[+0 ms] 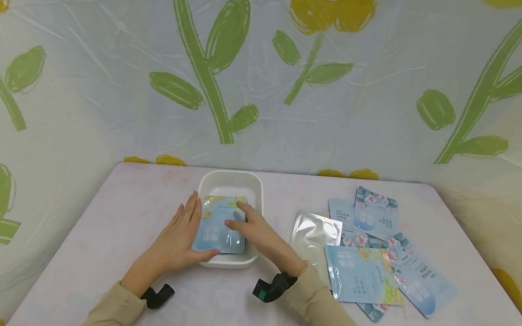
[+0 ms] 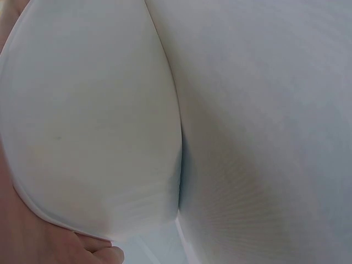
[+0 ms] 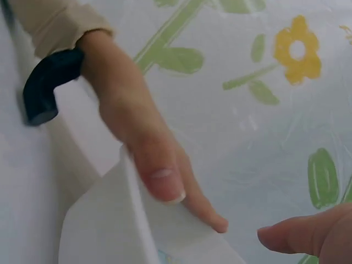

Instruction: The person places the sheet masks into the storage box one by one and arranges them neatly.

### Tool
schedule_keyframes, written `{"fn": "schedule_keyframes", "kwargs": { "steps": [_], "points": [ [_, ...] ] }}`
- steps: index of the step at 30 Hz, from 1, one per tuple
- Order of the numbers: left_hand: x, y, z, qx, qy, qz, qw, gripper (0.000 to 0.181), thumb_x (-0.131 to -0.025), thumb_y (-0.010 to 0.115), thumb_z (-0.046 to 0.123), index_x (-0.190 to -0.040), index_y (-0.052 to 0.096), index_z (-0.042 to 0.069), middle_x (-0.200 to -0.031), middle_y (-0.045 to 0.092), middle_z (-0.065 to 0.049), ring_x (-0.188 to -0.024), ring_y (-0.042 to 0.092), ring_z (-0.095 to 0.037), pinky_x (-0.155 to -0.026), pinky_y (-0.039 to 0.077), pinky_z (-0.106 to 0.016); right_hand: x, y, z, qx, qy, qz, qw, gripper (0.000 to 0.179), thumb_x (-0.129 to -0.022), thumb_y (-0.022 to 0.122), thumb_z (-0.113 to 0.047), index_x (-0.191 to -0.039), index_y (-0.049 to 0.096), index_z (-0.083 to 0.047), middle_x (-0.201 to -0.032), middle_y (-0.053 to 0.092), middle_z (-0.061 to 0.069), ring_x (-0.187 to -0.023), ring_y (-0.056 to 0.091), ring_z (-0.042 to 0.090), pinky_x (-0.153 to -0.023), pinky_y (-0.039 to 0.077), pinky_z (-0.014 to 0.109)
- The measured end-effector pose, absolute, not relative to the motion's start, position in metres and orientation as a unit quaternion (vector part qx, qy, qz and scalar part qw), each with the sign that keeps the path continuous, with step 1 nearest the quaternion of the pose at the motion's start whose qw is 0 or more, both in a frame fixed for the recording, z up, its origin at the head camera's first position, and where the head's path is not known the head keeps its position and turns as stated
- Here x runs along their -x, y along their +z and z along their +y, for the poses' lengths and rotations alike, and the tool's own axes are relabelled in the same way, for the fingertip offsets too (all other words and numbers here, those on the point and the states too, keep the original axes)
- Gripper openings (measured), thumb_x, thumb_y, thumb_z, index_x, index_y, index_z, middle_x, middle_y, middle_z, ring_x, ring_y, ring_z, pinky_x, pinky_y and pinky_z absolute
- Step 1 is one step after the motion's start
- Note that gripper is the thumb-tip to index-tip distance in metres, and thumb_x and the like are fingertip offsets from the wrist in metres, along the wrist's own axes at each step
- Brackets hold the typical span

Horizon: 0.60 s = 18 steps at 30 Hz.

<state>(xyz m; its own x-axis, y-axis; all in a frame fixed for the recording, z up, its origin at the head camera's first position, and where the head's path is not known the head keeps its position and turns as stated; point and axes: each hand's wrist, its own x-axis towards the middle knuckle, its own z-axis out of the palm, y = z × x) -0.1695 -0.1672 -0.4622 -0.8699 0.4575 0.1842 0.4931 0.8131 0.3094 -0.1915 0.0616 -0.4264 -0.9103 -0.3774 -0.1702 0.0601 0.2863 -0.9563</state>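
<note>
A white plastic tray (image 1: 229,264) stands on the table with a light-blue flat sachet (image 1: 218,230), printed with yellow flowers at its far end, lying inside. My left hand (image 1: 174,242) rests along the tray's left side, its fingers straight and pointing away, the thumb stretched across the near rim. Over the tray's right rim reaches my right hand (image 1: 263,235), its extended fingers touching the sachet's right part. In the left wrist view the tray's pale wall (image 2: 93,126) fills much of the picture. The right wrist view shows the left hand (image 3: 148,137) at the tray's rim.
To the right lies a loose pile: a silver sachet (image 1: 315,231), a blue sachet with yellow flowers (image 1: 362,275) and several blue ones with pink flowers (image 1: 376,212). A flower-patterned curtain (image 1: 266,83) hangs behind the table (image 1: 152,186).
</note>
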Motion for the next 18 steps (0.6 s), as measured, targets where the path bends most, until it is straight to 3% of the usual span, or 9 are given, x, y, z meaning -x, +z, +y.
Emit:
{"fn": "schedule_keyframes", "kwargs": {
  "steps": [7,12,16,18],
  "points": [
    [0.169,-0.4614,-0.1674,0.241,-0.178,-0.953,0.046,0.124,-0.081,0.061,0.073,-0.155,0.002,-0.008,-0.164,-0.006,-0.021,-0.152,0.001,-0.029,-0.121,0.013,-0.051,0.1994,-0.4248,0.0639,0.064,-0.719,0.647,0.245,0.073,-0.099,0.055,-0.017,-0.154,0.014,0.009,-0.161,0.017,0.023,-0.149,0.014,0.033,-0.12,0.013,0.051],
    [0.1686,-0.461,-0.1674,0.243,-0.179,-0.952,0.049,0.125,-0.081,0.061,0.074,-0.155,0.004,-0.009,-0.164,-0.004,-0.022,-0.152,0.002,-0.03,-0.12,0.014,-0.052,0.1993,-0.4257,0.0613,0.049,-0.729,0.646,0.222,0.073,-0.097,0.056,-0.014,-0.153,0.016,0.01,-0.16,0.017,0.026,-0.148,0.014,0.036,-0.12,0.012,0.051],
    [0.1682,-0.4607,-0.1674,0.246,-0.182,-0.951,0.053,0.125,-0.08,0.061,0.074,-0.155,0.005,-0.01,-0.163,-0.003,-0.023,-0.151,0.004,-0.032,-0.12,0.015,-0.053,0.1958,-0.4216,0.0633,0.057,-0.711,0.673,0.196,0.071,-0.097,0.057,-0.015,-0.154,0.02,0.006,-0.162,0.011,0.024,-0.15,0.006,0.036,-0.121,0.011,0.051],
    [0.1683,-0.4605,-0.1672,0.247,-0.184,-0.95,0.054,0.126,-0.08,0.062,0.074,-0.155,0.004,-0.009,-0.163,-0.003,-0.023,-0.151,0.004,-0.032,-0.12,0.014,-0.053,0.194,-0.4179,0.0685,0.075,-0.691,0.693,0.192,0.069,-0.098,0.056,-0.018,-0.155,0.023,0.002,-0.162,0.015,0.021,-0.15,0.009,0.036,-0.12,0.013,0.052]
  ]
}}
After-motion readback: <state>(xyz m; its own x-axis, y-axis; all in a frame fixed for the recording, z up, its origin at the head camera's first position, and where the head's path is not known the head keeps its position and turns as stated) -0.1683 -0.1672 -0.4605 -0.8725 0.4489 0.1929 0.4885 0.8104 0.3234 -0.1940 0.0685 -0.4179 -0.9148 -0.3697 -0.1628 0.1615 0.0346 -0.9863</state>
